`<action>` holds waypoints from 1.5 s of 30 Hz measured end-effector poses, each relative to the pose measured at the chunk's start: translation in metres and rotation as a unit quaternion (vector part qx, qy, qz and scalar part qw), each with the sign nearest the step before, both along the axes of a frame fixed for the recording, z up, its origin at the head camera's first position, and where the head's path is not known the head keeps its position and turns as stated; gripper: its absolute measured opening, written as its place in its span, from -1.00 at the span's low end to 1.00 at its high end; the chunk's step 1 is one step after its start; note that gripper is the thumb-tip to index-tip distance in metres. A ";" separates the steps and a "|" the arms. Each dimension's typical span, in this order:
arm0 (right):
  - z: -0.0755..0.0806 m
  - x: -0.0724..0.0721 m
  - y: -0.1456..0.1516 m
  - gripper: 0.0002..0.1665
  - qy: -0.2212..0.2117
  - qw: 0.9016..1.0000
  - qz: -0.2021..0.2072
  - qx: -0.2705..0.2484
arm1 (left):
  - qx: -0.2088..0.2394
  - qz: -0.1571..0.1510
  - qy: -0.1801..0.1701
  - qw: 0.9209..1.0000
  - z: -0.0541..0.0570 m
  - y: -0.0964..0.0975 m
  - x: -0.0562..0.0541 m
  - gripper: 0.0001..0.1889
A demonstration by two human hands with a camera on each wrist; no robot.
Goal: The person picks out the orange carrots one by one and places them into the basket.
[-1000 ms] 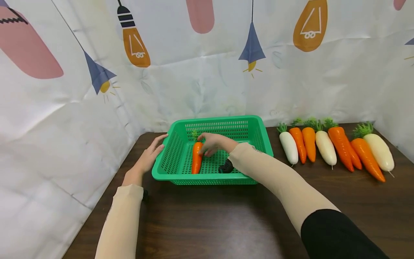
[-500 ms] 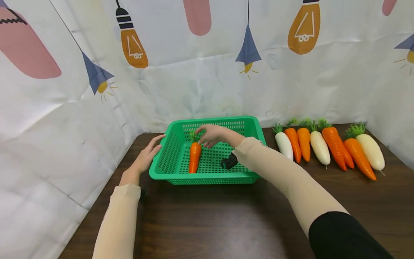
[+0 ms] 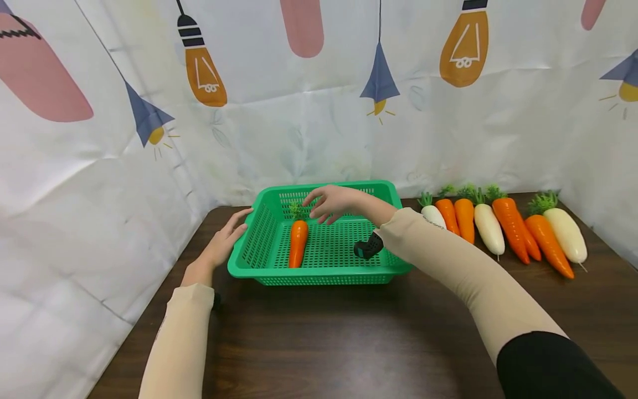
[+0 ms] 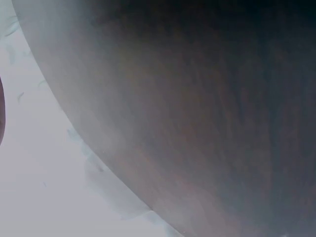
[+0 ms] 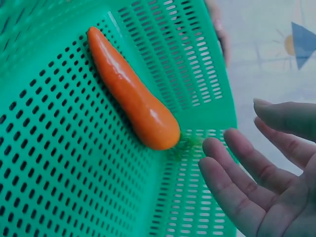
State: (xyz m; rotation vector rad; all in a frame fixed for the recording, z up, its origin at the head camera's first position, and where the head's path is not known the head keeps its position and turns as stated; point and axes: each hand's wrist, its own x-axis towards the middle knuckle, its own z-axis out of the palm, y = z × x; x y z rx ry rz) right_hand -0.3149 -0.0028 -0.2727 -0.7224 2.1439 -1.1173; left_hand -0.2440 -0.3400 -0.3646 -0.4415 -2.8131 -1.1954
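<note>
Our right hand (image 3: pixel 334 202), the nearer, holds nothing, fingers loosely parted. Leaves pointing away from us, the carrot (image 3: pixel 298 244) lies just left in the basket (image 3: pixel 319 272), which our straight-fingered left hand (image 3: pixel 222 244) touches.

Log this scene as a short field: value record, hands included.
left hand: at the basket's left rim
right hand: over the basket, holding nothing, near the carrot's leafy top
basket: green, slotted, on the table
basket contents: one orange carrot, lying toward the left side, leaves toward the back
right of basket: five orange carrots, three white radishes
backdrop: white sheet, printed lamps
</note>
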 end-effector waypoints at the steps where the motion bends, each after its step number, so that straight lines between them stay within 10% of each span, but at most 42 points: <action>1: 0.001 0.001 0.002 -0.51 0.007 1.000 0.002 0.002 | -0.001 0.001 0.000 1.000 0.000 0.000 0.000 -0.42; 32: 0.020 0.032 0.078 -0.69 0.221 0.974 0.035 -0.029 | -0.005 0.002 0.005 1.000 -0.002 0.000 0.003 -0.42; 45: 0.013 0.040 0.121 -0.65 0.279 0.960 -0.026 -0.012 | -0.011 0.004 -0.002 1.000 -0.003 -0.002 -0.001 -0.42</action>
